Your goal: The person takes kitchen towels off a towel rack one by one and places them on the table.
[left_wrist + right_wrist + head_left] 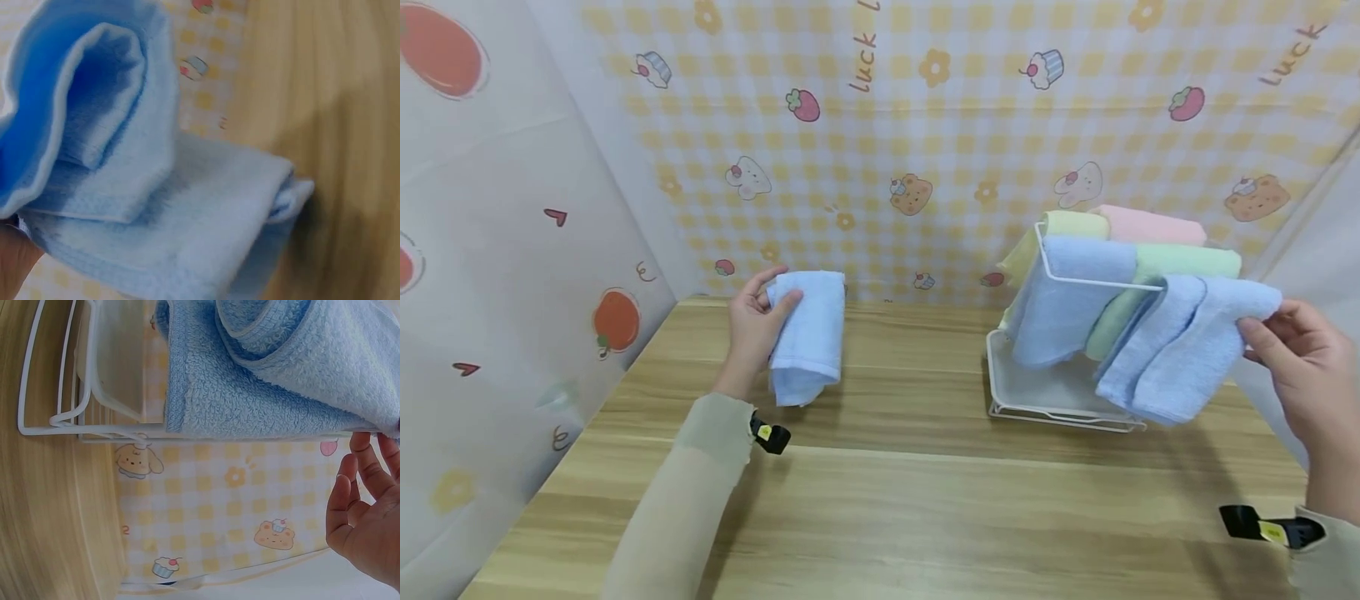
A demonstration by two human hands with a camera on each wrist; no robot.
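My left hand (pixel 756 321) grips a folded light blue towel (pixel 814 325) by its upper left side, thumb across the front, fingers behind. The towel hangs over the left part of the table; its layered folds fill much of the left wrist view. At the right, my right hand (pixel 1311 358) pinches the top right corner of another light blue towel (pixel 1195 350) between thumb and fingers. That towel drapes over the front of a white wire rack (pixel 1101 281). In the right wrist view its terry folds hang beside the rack's wire frame, above the curled fingers (pixel 340 500).
Yellow (pixel 1075 223), pink (pixel 1153 225), green (pixel 1187 261) and another blue towel (pixel 1067 292) hang on the rack. A pale tray (pixel 1052 387) forms its base on the wooden table (pixel 925 517). A checked cloth backdrop (pixel 880 150) stands behind.
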